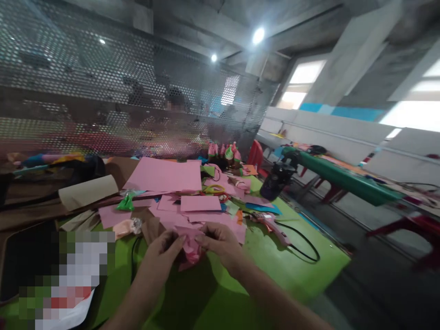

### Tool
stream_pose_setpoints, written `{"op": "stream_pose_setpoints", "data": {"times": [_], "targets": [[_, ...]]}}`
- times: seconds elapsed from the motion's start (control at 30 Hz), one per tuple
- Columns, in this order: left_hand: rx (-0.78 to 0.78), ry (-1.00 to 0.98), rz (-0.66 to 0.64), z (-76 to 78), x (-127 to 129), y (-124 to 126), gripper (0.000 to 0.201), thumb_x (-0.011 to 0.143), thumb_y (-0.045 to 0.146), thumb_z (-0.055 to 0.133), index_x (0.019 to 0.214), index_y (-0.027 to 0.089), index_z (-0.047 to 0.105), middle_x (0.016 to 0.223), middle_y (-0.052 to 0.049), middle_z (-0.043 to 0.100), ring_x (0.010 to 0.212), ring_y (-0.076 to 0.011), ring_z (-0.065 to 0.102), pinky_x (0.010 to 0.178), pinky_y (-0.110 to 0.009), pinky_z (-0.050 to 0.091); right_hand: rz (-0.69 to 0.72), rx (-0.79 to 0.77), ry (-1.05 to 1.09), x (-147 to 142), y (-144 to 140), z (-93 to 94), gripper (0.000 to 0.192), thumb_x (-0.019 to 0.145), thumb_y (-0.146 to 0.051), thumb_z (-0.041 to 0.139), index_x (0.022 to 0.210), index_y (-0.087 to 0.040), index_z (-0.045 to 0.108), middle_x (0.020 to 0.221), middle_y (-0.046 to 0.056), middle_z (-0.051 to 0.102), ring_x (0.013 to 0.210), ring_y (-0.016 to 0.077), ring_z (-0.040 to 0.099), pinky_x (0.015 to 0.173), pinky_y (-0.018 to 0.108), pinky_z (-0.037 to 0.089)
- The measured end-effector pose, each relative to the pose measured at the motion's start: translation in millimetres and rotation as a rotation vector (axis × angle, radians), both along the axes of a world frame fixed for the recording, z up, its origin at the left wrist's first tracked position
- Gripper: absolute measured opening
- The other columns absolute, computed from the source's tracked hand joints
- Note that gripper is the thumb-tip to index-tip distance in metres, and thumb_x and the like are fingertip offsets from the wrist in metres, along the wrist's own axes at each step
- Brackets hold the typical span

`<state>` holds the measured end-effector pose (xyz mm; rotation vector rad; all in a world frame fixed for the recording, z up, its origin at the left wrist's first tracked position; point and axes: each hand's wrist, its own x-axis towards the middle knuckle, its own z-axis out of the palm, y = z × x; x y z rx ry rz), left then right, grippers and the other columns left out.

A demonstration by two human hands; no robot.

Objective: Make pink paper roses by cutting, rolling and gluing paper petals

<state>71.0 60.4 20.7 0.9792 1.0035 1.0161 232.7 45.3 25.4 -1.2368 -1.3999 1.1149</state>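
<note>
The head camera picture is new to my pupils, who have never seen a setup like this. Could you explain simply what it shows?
There is no robot here: a person works with two bare hands. The single picture comes from a camera worn on that person's head, looking forward and down, so the forearms enter from the bottom edge.

The left hand and right hand pinch a creased pink piece between them, apparently paper.

Below is a green table. Beyond the hands lie more pink sheets and something with yellow loops, possibly scissors. To the right is a pink-handled tool with a black cord.
</note>
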Motion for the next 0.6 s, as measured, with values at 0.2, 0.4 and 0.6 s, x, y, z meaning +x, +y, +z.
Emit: {"op": "stream_pose_setpoints", "data": {"times": [0.2,0.4,0.6], "targets": [[0.028,0.023,0.046,-1.3,-8,0,0.032,0.062,0.045,0.074,0.059,0.019,0.056,0.054,0.003,0.052,0.052,-0.0126,0.047,0.05,-0.022,0.038,-0.352,0.11,-0.542,62,-24,10.0,0.031,0.09,-0.045,0.049,0.091,-0.02,0.066,0.086,0.003,0.068,0.079,0.0179,0.062,0.069,0.027,0.048],[0.073,0.024,0.044,-4.2,-15,4,0.031,0.07,0.042,0.071,0.057,0.019,0.055,0.053,0.003,0.051,0.054,-0.0118,0.043,0.053,-0.022,0.034,-0.723,0.029,-0.772,176,-60,10.4,0.034,0.071,-0.04,0.065,0.097,-0.018,0.065,0.106,0.013,0.063,0.089,0.0274,0.058,0.075,0.036,0.042],[0.063,-0.012,0.048,-7.5,-14,5,0.031,0.07,0.041,0.071,0.056,0.02,0.055,0.053,0.003,0.051,0.054,-0.0124,0.043,0.053,-0.023,0.034,-0.676,-0.172,-0.74,212,-54,-3.5,0.035,0.051,-0.028,0.074,0.085,-0.018,0.068,0.065,0.0,0.064,0.061,0.0195,0.055,0.057,0.028,0.036]]}}
